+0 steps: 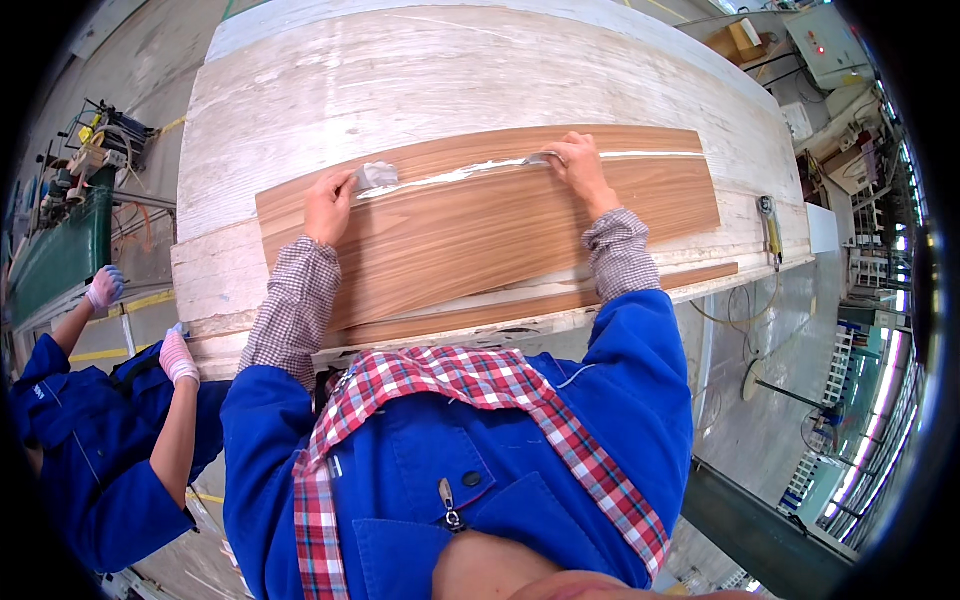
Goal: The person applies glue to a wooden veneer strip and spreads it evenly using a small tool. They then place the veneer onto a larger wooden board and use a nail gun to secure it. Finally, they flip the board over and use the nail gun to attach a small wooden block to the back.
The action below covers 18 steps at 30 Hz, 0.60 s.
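One sheet of wood veneer (480,225) lies flat across the bench (400,80), warm brown with long wavy grain, and a pale strip of tape (450,175) runs along a seam near its far edge. Left hand (328,205) presses down at the strip's left end, fingers curled and pinching a crumpled whitish piece there; right hand (578,165) sits further along the same line, fingertips closed on the strip and pushing it onto the wood. Beyond the right hand a thinner white line carries on toward the sheet's right end. What exactly the whitish wad is, hard to tell. A second, narrower brown strip (560,298) shows at the bench's near edge, partly hidden by the sleeves. The bench top is whitewashed, scuffed board. One yellow tool (770,225) rests at its right end. Off to the left, another person in blue, two gloved hands (178,355), cut by the frame's dark rim.
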Each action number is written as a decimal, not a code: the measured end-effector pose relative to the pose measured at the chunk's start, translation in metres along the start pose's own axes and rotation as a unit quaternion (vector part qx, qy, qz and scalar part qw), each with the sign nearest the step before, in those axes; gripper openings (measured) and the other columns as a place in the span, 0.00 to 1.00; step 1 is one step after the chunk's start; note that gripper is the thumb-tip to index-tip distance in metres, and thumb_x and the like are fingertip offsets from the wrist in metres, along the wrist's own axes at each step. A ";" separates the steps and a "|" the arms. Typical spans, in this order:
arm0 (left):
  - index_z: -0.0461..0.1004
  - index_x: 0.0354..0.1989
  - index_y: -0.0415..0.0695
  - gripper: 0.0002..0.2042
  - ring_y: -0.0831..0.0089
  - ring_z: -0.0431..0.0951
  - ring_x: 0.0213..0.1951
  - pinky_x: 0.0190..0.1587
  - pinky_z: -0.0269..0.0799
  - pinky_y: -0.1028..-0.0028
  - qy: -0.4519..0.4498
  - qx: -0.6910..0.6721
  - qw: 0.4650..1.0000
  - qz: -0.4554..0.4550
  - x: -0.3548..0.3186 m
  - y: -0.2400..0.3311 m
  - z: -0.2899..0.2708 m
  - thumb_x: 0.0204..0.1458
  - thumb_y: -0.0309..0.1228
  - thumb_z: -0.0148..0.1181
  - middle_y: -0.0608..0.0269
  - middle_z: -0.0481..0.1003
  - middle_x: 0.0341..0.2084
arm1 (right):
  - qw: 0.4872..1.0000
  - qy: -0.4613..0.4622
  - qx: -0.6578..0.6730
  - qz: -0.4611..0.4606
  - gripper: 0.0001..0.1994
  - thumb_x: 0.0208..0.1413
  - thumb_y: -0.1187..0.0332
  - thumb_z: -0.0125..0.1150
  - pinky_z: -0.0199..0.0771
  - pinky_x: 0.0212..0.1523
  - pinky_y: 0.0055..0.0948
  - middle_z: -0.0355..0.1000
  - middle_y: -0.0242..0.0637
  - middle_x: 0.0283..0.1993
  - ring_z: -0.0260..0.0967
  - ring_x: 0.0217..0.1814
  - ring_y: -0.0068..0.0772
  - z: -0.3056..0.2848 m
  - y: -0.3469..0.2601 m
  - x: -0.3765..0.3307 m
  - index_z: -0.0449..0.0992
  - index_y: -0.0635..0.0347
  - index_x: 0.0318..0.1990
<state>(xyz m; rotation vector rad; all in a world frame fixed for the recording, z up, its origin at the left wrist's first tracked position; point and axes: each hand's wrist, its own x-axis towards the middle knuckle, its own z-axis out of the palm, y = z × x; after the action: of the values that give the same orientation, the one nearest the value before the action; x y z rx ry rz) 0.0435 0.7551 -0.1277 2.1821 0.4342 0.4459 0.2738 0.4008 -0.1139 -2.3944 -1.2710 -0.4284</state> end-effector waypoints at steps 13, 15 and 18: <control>0.75 0.40 0.39 0.09 0.66 0.71 0.26 0.31 0.66 0.72 0.005 -0.009 1.000 -0.006 0.000 -0.011 -0.008 0.52 0.27 0.55 0.52 0.74 0.27 | 0.997 -0.023 -0.078 0.019 0.06 0.41 0.71 0.64 0.60 0.41 0.30 0.73 0.27 0.25 0.65 0.33 0.29 -0.024 0.031 -0.012 0.78 0.50 0.29; 0.75 0.40 0.39 0.09 0.65 0.72 0.26 0.31 0.66 0.72 0.012 -0.001 1.000 0.005 0.001 -0.017 -0.006 0.52 0.28 0.55 0.51 0.74 0.27 | 0.995 -0.024 -0.089 0.042 0.06 0.41 0.71 0.64 0.60 0.41 0.30 0.72 0.28 0.25 0.65 0.33 0.30 -0.029 0.031 -0.012 0.78 0.50 0.30; 0.75 0.40 0.38 0.09 0.64 0.73 0.27 0.31 0.67 0.71 0.010 0.001 1.000 0.008 0.001 -0.015 -0.005 0.52 0.28 0.55 0.51 0.74 0.28 | 0.998 -0.008 -0.060 0.018 0.04 0.42 0.71 0.63 0.60 0.41 0.30 0.72 0.30 0.24 0.66 0.34 0.30 -0.030 0.019 -0.009 0.79 0.50 0.28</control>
<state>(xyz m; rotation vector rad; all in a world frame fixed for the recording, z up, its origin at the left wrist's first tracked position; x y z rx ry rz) 0.0398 0.7677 -0.1369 2.1867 0.4288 0.4762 0.2828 0.3704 -0.0951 -2.5207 -1.2406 -0.4894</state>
